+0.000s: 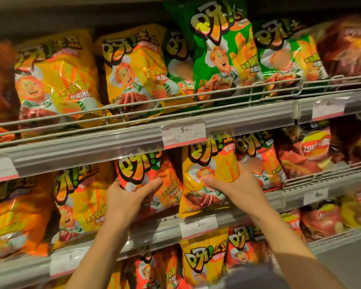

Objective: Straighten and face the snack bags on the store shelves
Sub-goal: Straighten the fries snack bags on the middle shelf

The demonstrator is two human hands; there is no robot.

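Left forearm [104, 243], right forearm [279, 232] bare, sleeveless; no jewellery.

Left-edge bags [0, 215] smeared by motion blur, print unreadable, cut by frame edge. Top green bag [213, 38] cropped at top. Dark red bag [348, 49] upper right blurred, cut by right edge. Left hand [127, 197] fingertips hidden behind orange bag [146, 174]. Right hand [236, 184] fingers hidden behind yellow bag [208, 176]. Bag bottoms covered by shelf rail [113, 140] and wire guard [133, 109]. Small print on price tag [183, 134] unreadable. Lower tag [70, 261] blurred. Bottom-row bags [202, 263] cropped.
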